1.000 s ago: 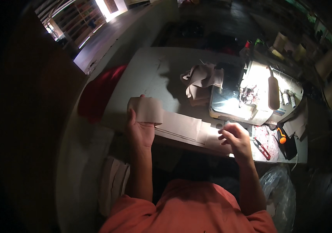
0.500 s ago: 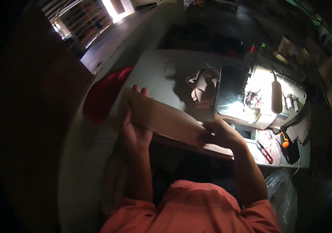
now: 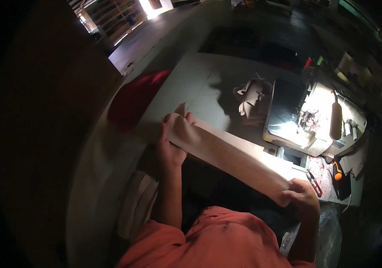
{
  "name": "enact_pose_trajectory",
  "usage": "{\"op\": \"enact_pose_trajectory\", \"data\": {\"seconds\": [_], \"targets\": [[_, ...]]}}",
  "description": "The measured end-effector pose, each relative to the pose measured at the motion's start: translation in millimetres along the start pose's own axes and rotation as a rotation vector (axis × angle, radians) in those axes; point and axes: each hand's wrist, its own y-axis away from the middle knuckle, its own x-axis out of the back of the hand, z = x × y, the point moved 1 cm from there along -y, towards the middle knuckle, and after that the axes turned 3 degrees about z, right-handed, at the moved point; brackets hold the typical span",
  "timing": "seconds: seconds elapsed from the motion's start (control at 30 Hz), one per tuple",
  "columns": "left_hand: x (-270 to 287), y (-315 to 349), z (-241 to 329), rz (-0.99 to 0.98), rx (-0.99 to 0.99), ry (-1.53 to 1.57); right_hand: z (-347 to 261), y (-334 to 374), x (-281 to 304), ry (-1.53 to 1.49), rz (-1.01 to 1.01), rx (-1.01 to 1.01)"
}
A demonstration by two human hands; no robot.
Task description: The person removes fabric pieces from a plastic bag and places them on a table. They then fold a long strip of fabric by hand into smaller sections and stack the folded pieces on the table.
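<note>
A long beige fabric strip (image 3: pixel 231 156) stretches slantwise between my two hands over the table's front edge. My left hand (image 3: pixel 173 149) is closed round its far left end, thumb on one side and fingertips showing past the other edge. At the near right end, my right hand (image 3: pixel 305 196) pinches the strip between thumb and fingers. A paler layer (image 3: pixel 244 141) shows along the strip's far edge; whether it is a separate piece I cannot tell. The sewing machine (image 3: pixel 271 136) stands beyond my right hand, its needle area brightly lit.
Crumpled beige fabric pieces (image 3: pixel 253 100) lie left of the machine on the grey table (image 3: pixel 191 85). Red thread snips (image 3: pixel 314 184) and an orange-and-black tool (image 3: pixel 337 170) lie at the right. Red cloth (image 3: pixel 139 100) is at the left; a clear plastic bag (image 3: pixel 329 232) hangs low right.
My right hand has moved right and toward me, drawing the strip out to a longer span. My left hand's fingers have curled over its end. The whole view has shifted slightly.
</note>
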Motion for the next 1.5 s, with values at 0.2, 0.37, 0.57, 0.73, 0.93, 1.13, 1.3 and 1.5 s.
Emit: {"op": "enact_pose_trajectory", "data": {"seconds": [0.2, 0.37, 0.57, 0.73, 0.93, 1.13, 1.3, 1.5], "targets": [[-4, 10, -9, -0.275, 0.131, -0.022, 7, 1, 37, -0.177, 0.389, 0.190], [-13, 9, -17, -0.249, 0.022, -0.638, 19, -1, 56, -0.139, 0.535, 0.289], [-14, 1, -3, -0.343, 0.126, -0.974, 3, 8, 45, 0.160, 0.384, 0.053], [-27, -13, -21, -0.111, 0.197, -0.855, 15, -4, 44, 0.407, 0.472, 0.124], [-47, -12, -32, -0.211, 0.223, -1.045, 25, -3, 59, 0.859, 0.748, 0.178], [-68, 2, -51, -0.334, 0.095, -1.175, 25, 1, 42, 0.940, 0.684, 0.384], [-90, 29, -72, -0.351, 0.268, -0.949, -29, -34, -68, 0.434, 0.277, 0.506], [-75, 29, -79, -0.140, 0.432, -0.284, -22, -58, -61, -0.280, -0.031, 0.320]]}}
